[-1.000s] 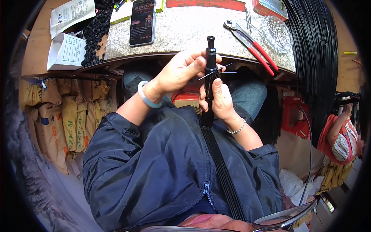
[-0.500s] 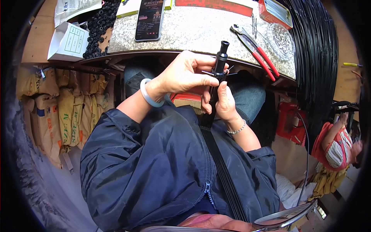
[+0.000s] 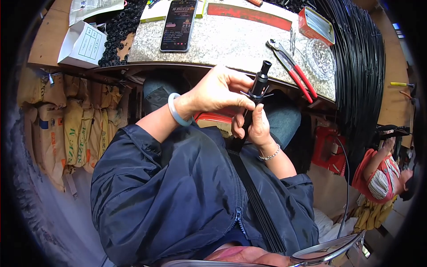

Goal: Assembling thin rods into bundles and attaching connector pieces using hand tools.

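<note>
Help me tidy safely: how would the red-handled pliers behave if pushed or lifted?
The red-handled pliers probably feel heavy for their size, given the metal head. Lying flat with spread handles, they would likely slide rather than roll. The handle ends reach the edge of the speckled benchtop, so a careless nudge might drop them.

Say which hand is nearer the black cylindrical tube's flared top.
The left hand, wearing the pale, smooth bangle; the right hand, with the silvery bracelet, sits lower.
</note>
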`<move>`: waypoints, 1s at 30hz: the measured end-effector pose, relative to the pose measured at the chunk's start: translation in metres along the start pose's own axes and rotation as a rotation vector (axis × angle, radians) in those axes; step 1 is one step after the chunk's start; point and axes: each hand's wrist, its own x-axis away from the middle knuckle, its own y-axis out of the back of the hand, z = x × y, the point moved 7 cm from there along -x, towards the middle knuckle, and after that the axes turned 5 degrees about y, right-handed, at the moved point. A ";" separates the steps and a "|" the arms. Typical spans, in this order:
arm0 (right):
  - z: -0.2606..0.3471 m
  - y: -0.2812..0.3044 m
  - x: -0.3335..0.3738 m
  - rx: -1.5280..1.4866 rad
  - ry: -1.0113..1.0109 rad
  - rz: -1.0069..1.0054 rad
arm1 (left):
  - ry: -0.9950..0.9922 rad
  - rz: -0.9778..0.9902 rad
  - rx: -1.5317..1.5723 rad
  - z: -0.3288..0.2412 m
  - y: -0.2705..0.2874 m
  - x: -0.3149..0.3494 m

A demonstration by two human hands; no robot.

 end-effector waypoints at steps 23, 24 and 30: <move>0.052 -0.005 -0.052 0.149 0.328 -0.081 | -0.152 0.068 0.469 -0.013 0.008 -0.021; 0.058 -0.008 -0.049 0.198 0.400 -0.197 | -0.184 0.014 0.509 -0.022 0.002 -0.011; 0.055 -0.005 -0.038 0.475 0.553 -0.428 | -0.560 -0.493 -0.199 -0.041 -0.027 0.033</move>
